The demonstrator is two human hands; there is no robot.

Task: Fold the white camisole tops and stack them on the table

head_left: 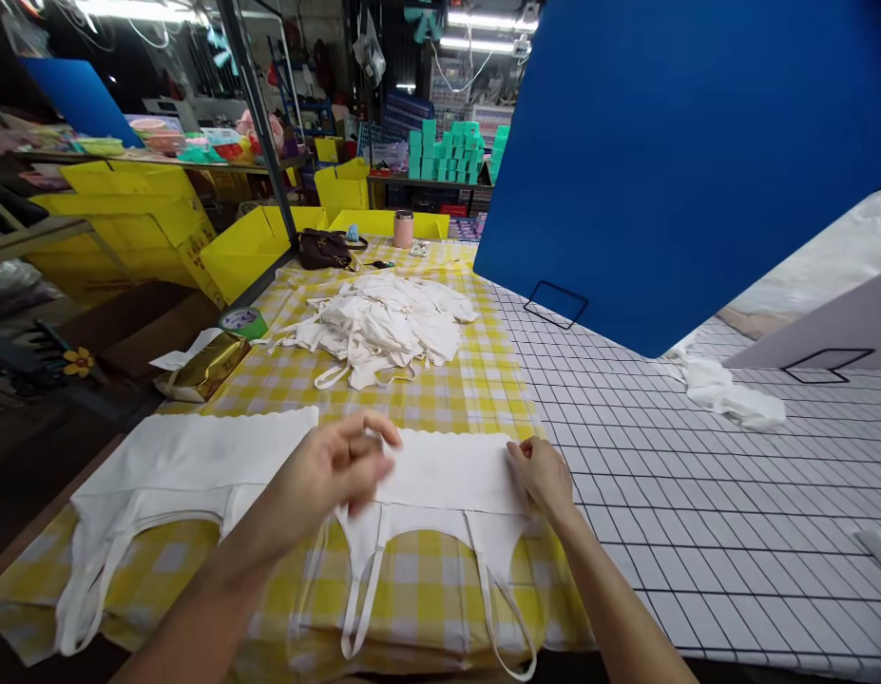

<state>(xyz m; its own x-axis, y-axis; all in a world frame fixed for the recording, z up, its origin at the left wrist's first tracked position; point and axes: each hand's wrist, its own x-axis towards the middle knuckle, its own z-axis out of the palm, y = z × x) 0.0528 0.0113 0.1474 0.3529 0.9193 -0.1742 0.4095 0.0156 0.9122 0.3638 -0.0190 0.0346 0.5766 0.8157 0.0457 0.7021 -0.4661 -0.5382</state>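
One white strappy top [447,480] lies flat on the yellow checked cloth [483,380], just in front of the pile of white garments [383,328]. Long axis runs left-right, hem away, straps toward the person. Left hand [333,465] presses flat, fingers loosely spread; right hand [544,475] pinches its right edge. Smoothing appears underway, folding not begun; the pile remains.

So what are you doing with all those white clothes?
A person has both hands on a white strappy top lying flat on the yellow checked tablecloth. The left hand presses on its middle, and the right hand holds its right edge. Another white top lies flat to the left, and a pile of white tops waits farther back.
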